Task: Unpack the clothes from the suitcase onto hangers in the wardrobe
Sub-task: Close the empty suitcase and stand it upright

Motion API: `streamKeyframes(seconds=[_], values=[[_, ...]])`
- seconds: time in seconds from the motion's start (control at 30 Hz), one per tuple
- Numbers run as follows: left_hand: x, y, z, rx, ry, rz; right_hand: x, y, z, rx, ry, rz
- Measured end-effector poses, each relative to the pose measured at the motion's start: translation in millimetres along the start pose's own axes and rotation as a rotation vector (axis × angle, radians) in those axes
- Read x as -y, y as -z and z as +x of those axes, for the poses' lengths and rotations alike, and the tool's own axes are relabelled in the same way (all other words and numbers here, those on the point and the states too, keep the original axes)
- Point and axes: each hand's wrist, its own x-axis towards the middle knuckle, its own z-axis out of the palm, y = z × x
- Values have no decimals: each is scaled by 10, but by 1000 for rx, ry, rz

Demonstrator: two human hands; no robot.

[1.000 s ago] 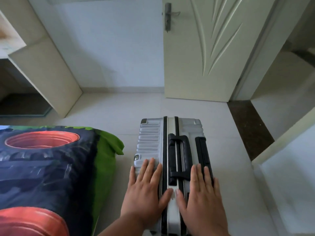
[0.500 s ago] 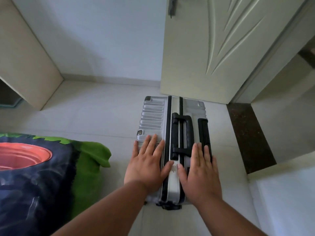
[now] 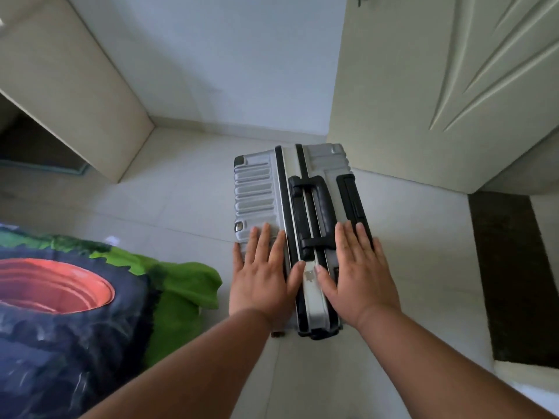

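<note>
I have both hands flat on the suitcase (image 3: 298,225), which stands upright on the tiled floor (image 3: 181,189) near the door (image 3: 447,86), shells closed. My left hand (image 3: 263,279) lies spread on the ribbed grey shell, fingers straight; my right hand (image 3: 358,273) lies the same way on the far side of the black carry handle (image 3: 311,213), gripping nothing. My thumbs nearly meet over the seam between the two halves.

Over the last second the hands have barely shifted on the case; what changed is my view, which has pulled up and back, so my forearms now reach further out and the case sits further from me, closer to the door. The printed bedding (image 3: 69,313) on the bed now sits lower in view.

I read this as steadying or lowering the case, not opening it. No clothes are out, so unpacking has not begun. I cannot see the latches from here.
</note>
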Motion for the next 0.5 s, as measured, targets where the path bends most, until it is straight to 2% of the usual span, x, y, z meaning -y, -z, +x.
streamKeyframes(seconds=[0.1, 0.5], values=[[48, 89, 393, 4, 117, 21, 15, 33, 624, 27, 107, 2], [536, 338, 1902, -25, 236, -32, 359, 56, 2464, 39, 241, -30]])
